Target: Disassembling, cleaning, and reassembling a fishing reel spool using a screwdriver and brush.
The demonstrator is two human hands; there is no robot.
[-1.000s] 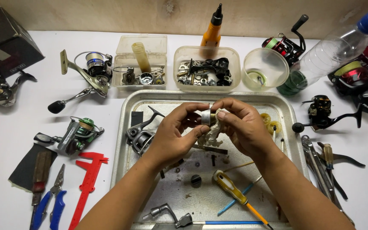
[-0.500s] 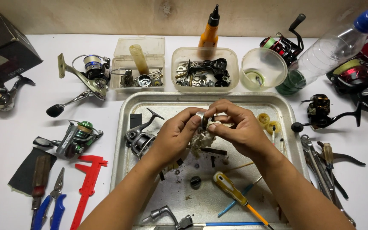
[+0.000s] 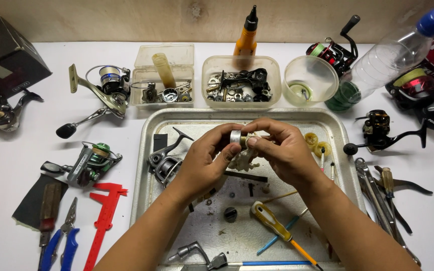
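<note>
Left hand (image 3: 204, 158) and right hand (image 3: 280, 148) pinching a small silvery metal cylinder (image 3: 235, 136) between fingertips, above a scuffed metal tray (image 3: 322, 118), orange squeeze bottle (image 3: 246, 35) with black nozzle behind, dark cardboard box (image 3: 6, 55) far left

- The scene is brightly and evenly lit from above; the white table (image 3: 21, 241) is rendered almost without texture.
- Short, soft shadows are cast just beneath the reels and tools, and under the forearms at the bottom of the frame.
- Dull glare is seen on the metal tray (image 3: 257, 116) along its upper rim.
- Sharp focus is held across most of the frame; slight softness is noted at the far right edge.
- Mild bending of lines is seen at the corners.
</note>
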